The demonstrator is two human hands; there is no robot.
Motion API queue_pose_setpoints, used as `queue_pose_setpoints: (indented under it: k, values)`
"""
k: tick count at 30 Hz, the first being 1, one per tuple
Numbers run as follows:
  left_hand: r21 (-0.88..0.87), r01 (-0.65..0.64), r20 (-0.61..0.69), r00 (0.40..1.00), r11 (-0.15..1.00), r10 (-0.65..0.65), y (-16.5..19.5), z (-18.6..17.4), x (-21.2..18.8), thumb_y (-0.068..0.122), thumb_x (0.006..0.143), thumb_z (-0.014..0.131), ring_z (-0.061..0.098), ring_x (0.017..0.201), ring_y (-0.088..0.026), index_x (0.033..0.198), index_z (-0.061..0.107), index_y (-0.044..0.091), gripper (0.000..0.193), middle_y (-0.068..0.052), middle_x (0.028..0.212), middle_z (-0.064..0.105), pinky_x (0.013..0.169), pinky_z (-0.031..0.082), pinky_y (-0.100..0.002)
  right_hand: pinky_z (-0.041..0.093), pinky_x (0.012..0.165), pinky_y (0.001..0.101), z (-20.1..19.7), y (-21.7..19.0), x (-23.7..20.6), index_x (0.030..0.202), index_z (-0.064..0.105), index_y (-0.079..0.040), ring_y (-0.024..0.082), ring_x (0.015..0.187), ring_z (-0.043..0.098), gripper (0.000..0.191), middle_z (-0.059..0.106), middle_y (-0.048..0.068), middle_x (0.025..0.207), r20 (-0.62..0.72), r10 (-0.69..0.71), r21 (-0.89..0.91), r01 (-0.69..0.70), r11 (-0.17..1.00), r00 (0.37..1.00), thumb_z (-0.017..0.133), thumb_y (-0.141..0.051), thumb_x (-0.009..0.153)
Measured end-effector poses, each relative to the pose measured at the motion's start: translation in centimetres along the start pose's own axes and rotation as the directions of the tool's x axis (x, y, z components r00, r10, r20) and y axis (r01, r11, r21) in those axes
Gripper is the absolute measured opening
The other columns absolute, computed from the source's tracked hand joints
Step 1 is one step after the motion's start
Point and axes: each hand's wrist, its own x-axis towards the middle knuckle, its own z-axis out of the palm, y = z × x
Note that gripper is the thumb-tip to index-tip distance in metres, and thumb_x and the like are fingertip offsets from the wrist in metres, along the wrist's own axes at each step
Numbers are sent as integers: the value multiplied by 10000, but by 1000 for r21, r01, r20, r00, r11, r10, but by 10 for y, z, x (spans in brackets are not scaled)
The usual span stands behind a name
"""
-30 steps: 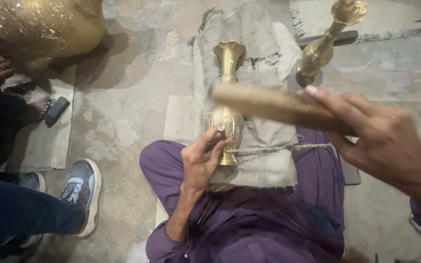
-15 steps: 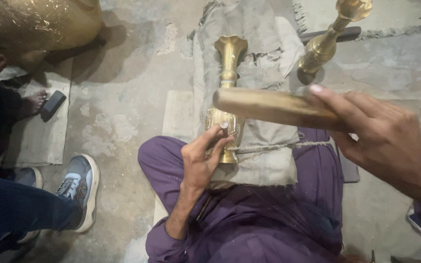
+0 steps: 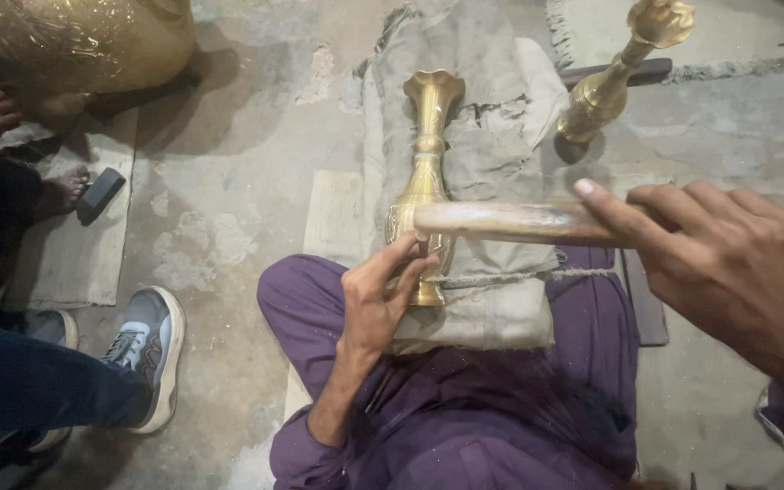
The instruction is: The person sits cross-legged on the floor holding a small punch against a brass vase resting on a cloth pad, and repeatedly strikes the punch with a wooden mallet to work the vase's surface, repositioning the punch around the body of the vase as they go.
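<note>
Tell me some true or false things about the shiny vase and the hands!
1. The brass vase lies on a grey cloth pad. True.
2. The right hand holds a wooden mallet. True.
3. The left hand is up in the air, touching nothing. False: it rests against the vase's wide lower body.
4. The second brass vase lies on the same pad. False: it is apart, beyond the pad's edge.

R hand point(image 3: 728, 263) w/ wooden mallet point(image 3: 501, 220) dropped lower, seemingly nearer vase point(image 3: 426, 172).
</note>
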Motion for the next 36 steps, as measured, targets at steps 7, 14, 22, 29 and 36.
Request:
queue_pose_setpoints:
  k: [7,14,22,29,36]
  values:
    - [2,6,-15,1000,1000,-6,0,1,-1,45,933,784,803,949,-188,1328,647,74,420,-116,1047,787,773,688,-294,614,682,299,-1,6,0,1491,570,-199,178,808,734,630,761,75,1034,31,18,157,-23,987,999,725,-270,884]
    - [4,48,-50,998,999,-48,13,-1,1,-1,898,791,806,960,-200,1310,654,47,437,-131,1029,784,778,661,-303,587,619,312,18,1,3,1541,504,-135,184,783,699,659,739,153,1172,7,140,523,-123,844,990,681,-198,909]
    - [-4,60,-41,997,998,-60,13,0,0,-11,901,791,808,972,-211,1290,661,23,412,-141,1027,789,781,656,-308,542,562,313,31,3,-4,1490,577,-248,145,701,664,557,754,59,976,39,58,264,-67,962,998,705,-236,948]
    - [1,46,-29,999,999,-46,9,5,2,24,898,794,807,949,-200,1289,673,35,410,-136,1018,791,770,673,-298,552,613,290,20,-5,1,1497,474,-157,180,832,652,621,683,143,1130,-98,217,678,-95,729,971,658,-188,904]
    - [16,36,-32,999,999,-36,13,2,3,45,891,810,811,923,-183,1266,684,56,396,-116,1014,795,733,653,-303,569,667,316,34,1,-13,1459,620,-225,156,795,702,530,757,39,1072,-82,84,274,-59,960,993,699,-242,936]
